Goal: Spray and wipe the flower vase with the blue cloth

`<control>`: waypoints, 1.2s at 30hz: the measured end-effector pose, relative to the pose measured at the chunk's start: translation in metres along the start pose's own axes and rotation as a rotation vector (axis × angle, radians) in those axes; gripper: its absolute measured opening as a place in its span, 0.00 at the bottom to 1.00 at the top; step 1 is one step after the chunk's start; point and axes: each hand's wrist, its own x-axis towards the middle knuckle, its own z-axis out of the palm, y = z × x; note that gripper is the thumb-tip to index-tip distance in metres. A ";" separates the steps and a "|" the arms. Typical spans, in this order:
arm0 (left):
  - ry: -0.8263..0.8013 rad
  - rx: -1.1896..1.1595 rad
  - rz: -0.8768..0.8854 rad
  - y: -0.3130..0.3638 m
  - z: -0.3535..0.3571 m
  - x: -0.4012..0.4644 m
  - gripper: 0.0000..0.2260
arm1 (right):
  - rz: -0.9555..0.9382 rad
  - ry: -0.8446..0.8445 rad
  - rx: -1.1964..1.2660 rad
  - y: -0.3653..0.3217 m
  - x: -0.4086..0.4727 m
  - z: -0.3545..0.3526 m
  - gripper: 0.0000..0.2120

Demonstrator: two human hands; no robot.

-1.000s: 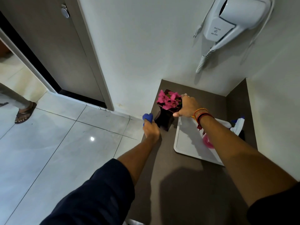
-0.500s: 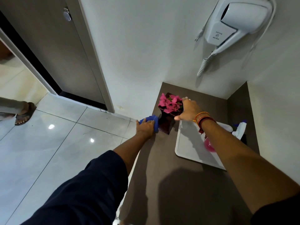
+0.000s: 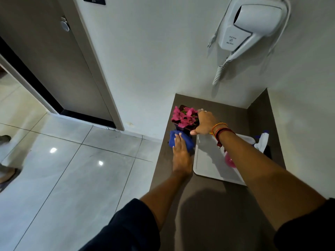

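A dark square flower vase [image 3: 178, 126] with pink flowers [image 3: 184, 116] stands at the back left of the brown counter [image 3: 208, 205]. My right hand [image 3: 205, 123] grips the vase's right rim from above. My left hand [image 3: 181, 154] presses the blue cloth [image 3: 186, 141] flat against the vase's near side, low down. The cloth hides most of the vase's front. A spray bottle [image 3: 262, 141] with a white and blue head lies at the far right, partly behind my right forearm.
A white tray [image 3: 210, 160] lies right of the vase, with a pink round thing [image 3: 229, 161] on it. A wall-mounted hair dryer [image 3: 252, 24] hangs above. The counter's left edge drops to a tiled floor [image 3: 72, 169]. Another person's sandalled foot [image 3: 7, 175] shows at far left.
My left hand with the blue cloth has moved from the vase's left side round to its near front face. My right hand has stayed on the vase's rim.
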 end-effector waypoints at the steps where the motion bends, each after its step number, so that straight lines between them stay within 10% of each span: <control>1: -0.018 0.142 0.052 -0.009 0.004 -0.003 0.36 | 0.000 0.003 -0.005 0.000 0.001 0.001 0.50; 8: -0.300 0.805 0.177 -0.065 -0.006 0.004 0.34 | -0.010 -0.007 -0.027 0.005 0.009 0.004 0.52; 14: -0.503 0.764 0.184 -0.054 -0.035 0.014 0.26 | -0.033 -0.045 -0.050 0.007 0.007 0.008 0.54; 19: -0.474 0.483 0.140 -0.037 -0.065 0.010 0.11 | -0.041 0.051 0.439 0.031 -0.023 0.033 0.58; 22: -0.421 0.404 0.228 -0.026 -0.064 -0.004 0.11 | 0.265 0.255 0.706 0.050 -0.050 0.083 0.34; 25: -0.406 0.413 0.403 -0.007 -0.040 -0.011 0.18 | 0.476 -0.005 1.149 0.069 -0.071 0.121 0.31; 29: -0.294 0.696 0.748 0.019 0.000 -0.008 0.24 | 0.277 -0.096 1.782 0.092 -0.079 0.124 0.18; 36: -0.455 1.026 0.736 0.012 0.040 0.001 0.30 | 0.563 0.079 1.626 0.122 -0.070 0.136 0.19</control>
